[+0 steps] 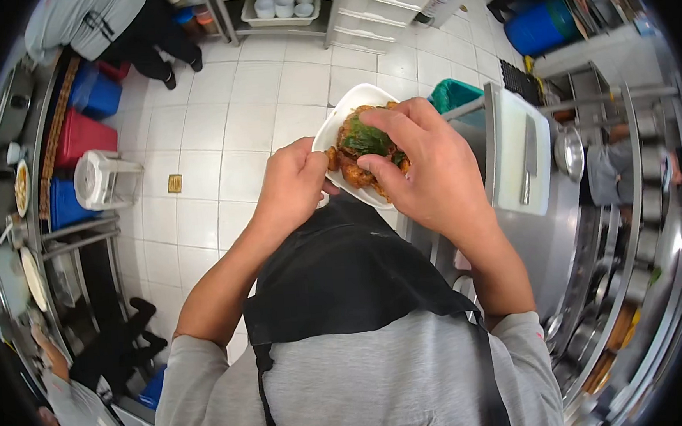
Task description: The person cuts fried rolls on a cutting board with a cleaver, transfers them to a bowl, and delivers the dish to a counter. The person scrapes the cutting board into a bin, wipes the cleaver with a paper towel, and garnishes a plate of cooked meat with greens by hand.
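My left hand [295, 183] grips the near left rim of a white dish [370, 94], its thumb on the edge and its fingers curled underneath. Browned, glazed pieces of food [358, 174] fill the dish, with dark green leaves [364, 136] on top. Over the dish, my right hand [423, 157] has its thumb and forefinger on either side of the leaves, touching them. Its other fingers are folded behind and partly hidden. The dish is held up in front of my black apron.
At right, a white cutting board [516, 163] with a knife [528, 158] lies on a steel counter beside a metal bowl [568, 154]. A white stool [98, 179] stands left on the tiled floor. Co-workers stand upper left [111, 28], lower left and far right.
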{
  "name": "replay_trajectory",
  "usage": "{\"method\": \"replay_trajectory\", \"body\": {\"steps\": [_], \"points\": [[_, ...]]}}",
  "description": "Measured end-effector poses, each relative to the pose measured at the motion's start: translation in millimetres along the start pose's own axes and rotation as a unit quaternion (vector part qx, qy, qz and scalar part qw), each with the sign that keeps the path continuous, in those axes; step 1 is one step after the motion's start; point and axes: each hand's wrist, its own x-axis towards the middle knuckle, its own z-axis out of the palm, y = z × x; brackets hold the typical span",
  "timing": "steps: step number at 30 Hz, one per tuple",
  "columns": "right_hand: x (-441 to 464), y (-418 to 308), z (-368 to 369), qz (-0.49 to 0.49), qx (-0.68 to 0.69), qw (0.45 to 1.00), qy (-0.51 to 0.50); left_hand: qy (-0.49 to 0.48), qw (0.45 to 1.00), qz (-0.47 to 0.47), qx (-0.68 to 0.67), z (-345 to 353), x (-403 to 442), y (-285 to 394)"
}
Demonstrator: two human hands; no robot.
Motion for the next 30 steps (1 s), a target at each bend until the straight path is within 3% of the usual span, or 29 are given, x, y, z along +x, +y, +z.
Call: {"method": "replay_trajectory", "body": {"steps": [3, 10, 14, 22, 26, 30], "points": [[28.0, 16.7, 14.9, -0.026, 0.018, 0.999, 0.0, 0.022, 1.0, -0.012, 0.004, -8.2, 15.5, 3.8], [103.1, 68.1, 22.2, 0.012, 0.213, 0.977, 0.006, 0.093, 0.995, 0.0, -0.035, -19.0, 76.1, 22.2], [143.1, 107.4, 15.5, 0.073, 0.368, 0.926, -0.023, 0.128, 0.991, 0.01, -0.033, -23.4, 110.0, 33.9], [225.0, 157.2, 15.6, 0.097, 0.554, 0.823, -0.076, 0.173, 0.985, 0.021, -0.021, -48.0, 167.3, 50.4], [269.3, 153.0, 26.2, 0.117, 0.578, 0.804, -0.079, 0.181, 0.983, 0.009, -0.028, -73.8, 191.3, 55.0], [310.7, 149.8, 38.9, 0.114, 0.553, 0.822, -0.074, 0.181, 0.983, 0.009, -0.027, -107.9, 214.4, 60.3]]}}
